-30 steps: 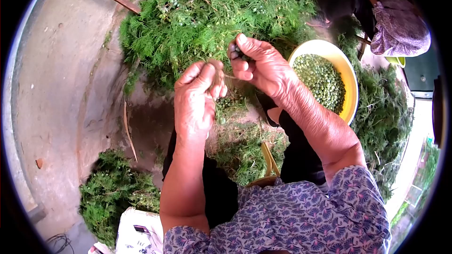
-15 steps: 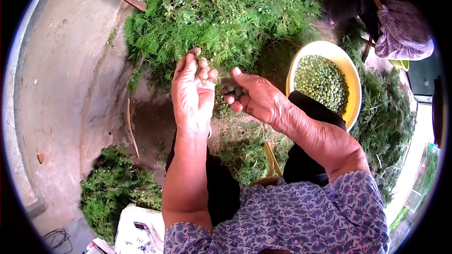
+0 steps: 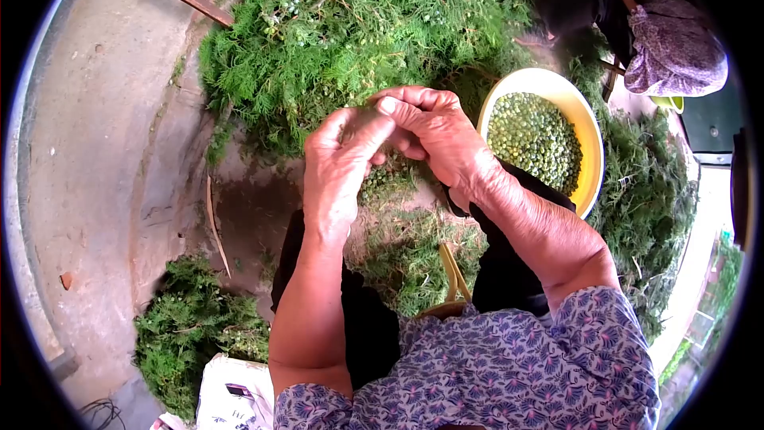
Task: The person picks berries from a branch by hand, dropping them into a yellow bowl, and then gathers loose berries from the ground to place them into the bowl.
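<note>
Wrinkled hands (image 3: 330, 167) (image 3: 446, 135) meet with curled fingers, their contents hidden, near feathery branches (image 3: 358, 40) and round green berries (image 3: 537, 139).

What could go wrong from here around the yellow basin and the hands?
1. The right leg overlaps the yellow basin in view; if they are as close as they look, a shift could jostle it and spill green berries.
2. The left hand and right hand meet, hiding any grip; something small might drop among the green scraps below.
</note>
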`<state>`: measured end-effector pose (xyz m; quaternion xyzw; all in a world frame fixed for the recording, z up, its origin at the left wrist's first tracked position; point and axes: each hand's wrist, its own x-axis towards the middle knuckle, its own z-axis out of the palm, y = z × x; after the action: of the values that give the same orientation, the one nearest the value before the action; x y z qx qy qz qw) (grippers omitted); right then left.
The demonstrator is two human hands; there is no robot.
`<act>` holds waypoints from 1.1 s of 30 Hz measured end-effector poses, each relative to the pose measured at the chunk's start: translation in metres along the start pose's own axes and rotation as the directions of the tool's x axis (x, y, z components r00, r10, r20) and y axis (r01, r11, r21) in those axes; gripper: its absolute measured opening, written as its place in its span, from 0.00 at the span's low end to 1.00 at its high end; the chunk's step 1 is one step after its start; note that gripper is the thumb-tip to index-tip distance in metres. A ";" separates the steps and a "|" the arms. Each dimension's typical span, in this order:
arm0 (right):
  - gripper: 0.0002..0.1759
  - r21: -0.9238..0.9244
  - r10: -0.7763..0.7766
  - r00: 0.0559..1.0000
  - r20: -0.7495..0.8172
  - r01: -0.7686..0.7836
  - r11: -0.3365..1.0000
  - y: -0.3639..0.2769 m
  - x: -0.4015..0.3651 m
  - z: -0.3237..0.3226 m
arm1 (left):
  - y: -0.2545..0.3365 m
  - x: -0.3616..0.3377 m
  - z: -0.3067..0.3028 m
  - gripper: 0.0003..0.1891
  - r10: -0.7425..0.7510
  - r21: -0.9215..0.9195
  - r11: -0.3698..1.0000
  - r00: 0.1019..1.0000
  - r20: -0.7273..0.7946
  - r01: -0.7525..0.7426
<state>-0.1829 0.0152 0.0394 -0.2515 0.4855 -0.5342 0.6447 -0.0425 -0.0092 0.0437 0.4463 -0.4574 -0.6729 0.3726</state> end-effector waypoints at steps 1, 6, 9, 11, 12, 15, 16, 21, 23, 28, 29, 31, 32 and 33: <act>0.11 0.001 0.004 1.000 -0.002 -0.004 1.000 0.000 -0.001 0.000 | 0.001 -0.001 0.001 0.13 0.042 0.081 0.996 0.999 0.029 -0.044; 0.15 -0.340 0.057 0.998 0.034 -0.042 0.939 -0.012 -0.014 0.003 | 0.004 -0.001 -0.005 0.07 0.043 0.390 0.919 0.998 0.036 -0.053; 0.21 -0.530 0.002 0.999 -0.046 -0.026 0.847 -0.003 0.004 -0.026 | 0.002 -0.004 -0.011 0.04 -0.005 0.081 0.997 0.987 0.158 -0.008; 0.20 -0.298 -0.021 0.988 -0.156 -0.027 0.954 -0.017 0.003 -0.039 | 0.000 -0.011 -0.008 0.04 0.033 0.328 0.937 0.967 0.253 -0.118; 0.18 -0.323 -0.060 0.983 -0.171 0.002 0.946 -0.026 0.000 -0.050 | -0.008 -0.015 -0.006 0.06 0.023 0.378 0.914 0.951 0.309 -0.145; 0.16 -0.389 -0.155 0.961 -0.229 0.056 0.919 -0.044 -0.010 -0.091 | -0.014 -0.036 0.009 0.13 -0.141 0.612 0.766 0.876 0.461 -0.198; 0.17 -0.583 -0.243 0.969 -0.053 0.168 0.795 -0.040 -0.009 -0.133 | -0.019 -0.044 0.012 0.15 -0.187 0.677 0.669 0.813 0.552 -0.307; 0.17 -0.839 -0.051 0.927 -0.371 -0.311 0.447 -0.041 -0.047 -0.235 | -0.043 -0.076 0.023 0.24 -0.490 0.632 0.497 0.408 0.770 -0.595; 0.13 -0.927 -0.113 0.956 -0.269 -0.225 0.300 -0.025 -0.042 -0.316 | -0.072 -0.082 0.003 0.22 -0.210 0.432 0.604 0.388 0.897 -0.670; 0.14 -0.981 -0.161 0.968 -0.194 -0.195 0.007 -0.042 0.006 -0.256 | -0.027 -0.055 -0.013 0.14 -0.123 0.823 0.275 0.831 0.542 -0.496; 0.16 -0.999 -0.121 0.992 -0.034 -0.037 -0.021 -0.041 0.021 -0.227 | -0.031 -0.045 -0.023 0.13 -0.107 0.904 0.064 0.898 0.427 -0.422; 0.20 -0.996 -0.047 0.997 0.054 0.051 -0.074 -0.022 0.051 -0.165 | -0.024 -0.039 -0.048 0.06 0.185 0.896 0.036 0.884 0.429 -0.443; 0.21 -0.945 -0.023 0.984 0.179 0.179 0.275 0.016 0.093 -0.195 | -0.019 -0.038 -0.057 0.07 0.214 0.900 0.105 0.894 0.395 -0.423; 0.20 -0.968 0.102 0.987 0.122 0.096 0.233 0.027 0.100 -0.154 | -0.014 -0.036 -0.064 0.08 0.239 0.899 0.174 0.903 0.357 -0.401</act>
<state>-0.3128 -0.0397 -0.0813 -0.6373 0.6592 -0.0952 0.3876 0.0287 0.0100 0.0278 0.4262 -0.8763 -0.1877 0.1237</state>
